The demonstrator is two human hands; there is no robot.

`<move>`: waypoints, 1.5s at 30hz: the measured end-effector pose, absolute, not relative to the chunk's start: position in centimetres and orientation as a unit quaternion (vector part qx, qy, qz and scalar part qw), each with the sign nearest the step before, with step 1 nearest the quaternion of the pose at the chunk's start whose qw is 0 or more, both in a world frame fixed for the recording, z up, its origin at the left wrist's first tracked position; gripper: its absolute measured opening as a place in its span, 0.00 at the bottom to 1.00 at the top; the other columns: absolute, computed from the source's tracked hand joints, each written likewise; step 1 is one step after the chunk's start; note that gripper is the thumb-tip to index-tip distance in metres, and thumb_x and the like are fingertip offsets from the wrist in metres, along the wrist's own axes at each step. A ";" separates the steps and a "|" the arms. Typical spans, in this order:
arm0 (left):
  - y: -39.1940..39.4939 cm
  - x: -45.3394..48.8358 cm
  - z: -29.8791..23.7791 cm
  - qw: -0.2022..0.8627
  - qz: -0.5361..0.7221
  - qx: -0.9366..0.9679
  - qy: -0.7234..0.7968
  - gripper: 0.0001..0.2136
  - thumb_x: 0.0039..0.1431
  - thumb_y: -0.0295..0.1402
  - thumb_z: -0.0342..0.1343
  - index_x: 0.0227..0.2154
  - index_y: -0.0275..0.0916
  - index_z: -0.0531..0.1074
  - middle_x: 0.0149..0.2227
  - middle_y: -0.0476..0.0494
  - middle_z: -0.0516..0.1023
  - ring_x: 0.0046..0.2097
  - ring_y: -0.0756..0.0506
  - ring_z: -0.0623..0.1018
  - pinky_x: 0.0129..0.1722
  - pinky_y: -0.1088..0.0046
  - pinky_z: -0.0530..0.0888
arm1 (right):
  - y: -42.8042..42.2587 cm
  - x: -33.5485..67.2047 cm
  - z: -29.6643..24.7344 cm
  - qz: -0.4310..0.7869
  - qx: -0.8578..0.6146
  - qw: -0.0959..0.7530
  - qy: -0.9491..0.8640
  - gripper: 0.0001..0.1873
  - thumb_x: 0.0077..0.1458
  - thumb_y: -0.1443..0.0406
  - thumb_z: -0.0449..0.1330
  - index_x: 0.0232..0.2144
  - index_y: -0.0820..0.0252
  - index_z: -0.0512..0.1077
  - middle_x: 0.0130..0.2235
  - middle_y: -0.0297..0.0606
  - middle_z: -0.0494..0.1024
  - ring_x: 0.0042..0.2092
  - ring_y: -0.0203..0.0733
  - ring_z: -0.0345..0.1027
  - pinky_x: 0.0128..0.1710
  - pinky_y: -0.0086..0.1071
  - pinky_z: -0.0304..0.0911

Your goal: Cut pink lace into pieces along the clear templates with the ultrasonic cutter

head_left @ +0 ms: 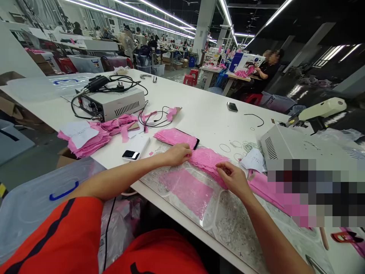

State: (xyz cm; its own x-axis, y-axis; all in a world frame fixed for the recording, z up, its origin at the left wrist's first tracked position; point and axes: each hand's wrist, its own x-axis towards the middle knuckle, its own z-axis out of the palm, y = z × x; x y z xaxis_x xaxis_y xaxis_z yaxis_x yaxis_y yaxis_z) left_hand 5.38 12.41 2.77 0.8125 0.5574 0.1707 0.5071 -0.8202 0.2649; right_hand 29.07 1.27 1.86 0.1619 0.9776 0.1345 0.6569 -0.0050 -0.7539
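Note:
A piece of pink lace fabric (207, 160) with a scalloped edge lies on the table in front of me. My left hand (180, 153) pinches its left end, fingertips pressed together. At the right end, my right hand (232, 178) has its thumb and fingers closed on the lace edge. Just beyond my left hand is a stack of pink fabric pieces (173, 136) on a dark flat item. Nearer to me, another flat pink piece (189, 192) shows on or beneath the clear plastic sheet (234, 217).
A grey box device (122, 102) with cables and a pink fabric bundle (88, 139) stand left. Rubber bands (251, 146), a machine housing (288, 146) and a red-handled tool (346, 237) are right. A phone (232, 107) lies farther back. A person sews in the background.

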 end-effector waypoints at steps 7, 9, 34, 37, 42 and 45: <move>13.8 6.9 2.1 0.107 0.102 0.952 0.268 0.07 0.58 0.26 0.52 0.29 0.38 0.76 0.38 0.43 0.75 0.41 0.45 0.74 0.43 0.71 0.67 | 2.1 30.1 0.3 0.222 -0.682 0.339 -0.609 0.15 0.44 0.55 0.56 0.28 0.58 0.75 0.26 0.36 0.77 0.26 0.37 0.66 0.28 0.32 0.61; 13.9 6.9 2.3 0.109 0.099 0.952 0.267 0.08 0.58 0.25 0.52 0.28 0.38 0.75 0.38 0.44 0.75 0.41 0.45 0.74 0.42 0.71 0.67 | 2.1 30.4 0.1 0.222 -0.684 0.330 -0.611 0.16 0.44 0.54 0.56 0.28 0.58 0.76 0.26 0.37 0.78 0.26 0.37 0.66 0.28 0.32 0.61; 13.3 5.8 2.6 0.138 0.128 0.944 0.272 0.05 0.51 0.22 0.52 0.24 0.36 0.71 0.38 0.42 0.74 0.40 0.45 0.74 0.41 0.72 0.68 | 1.9 30.1 0.9 0.238 -0.680 0.305 -0.623 0.14 0.47 0.57 0.54 0.28 0.58 0.75 0.28 0.36 0.78 0.29 0.39 0.68 0.31 0.33 0.61; 13.7 6.0 3.3 0.153 0.144 0.939 0.271 0.06 0.50 0.21 0.53 0.24 0.36 0.72 0.38 0.43 0.74 0.40 0.46 0.74 0.41 0.74 0.69 | 2.0 30.0 1.4 0.235 -0.679 0.309 -0.623 0.14 0.47 0.56 0.54 0.28 0.58 0.74 0.27 0.36 0.77 0.28 0.39 0.67 0.30 0.33 0.61; 14.1 7.0 4.7 0.165 0.158 0.938 0.263 0.05 0.51 0.23 0.54 0.24 0.36 0.72 0.38 0.43 0.74 0.41 0.46 0.74 0.42 0.74 0.70 | 2.9 27.4 2.6 0.178 -0.662 0.332 -0.648 0.15 0.48 0.56 0.58 0.35 0.58 0.73 0.33 0.38 0.76 0.29 0.37 0.65 0.32 0.33 0.62; 14.0 7.4 5.3 0.163 0.150 0.940 0.260 0.05 0.51 0.23 0.54 0.24 0.36 0.72 0.38 0.44 0.74 0.41 0.47 0.74 0.41 0.75 0.70 | 4.2 24.9 2.8 0.115 -0.629 0.320 -0.699 0.14 0.49 0.59 0.59 0.39 0.56 0.73 0.40 0.39 0.76 0.33 0.37 0.66 0.33 0.32 0.61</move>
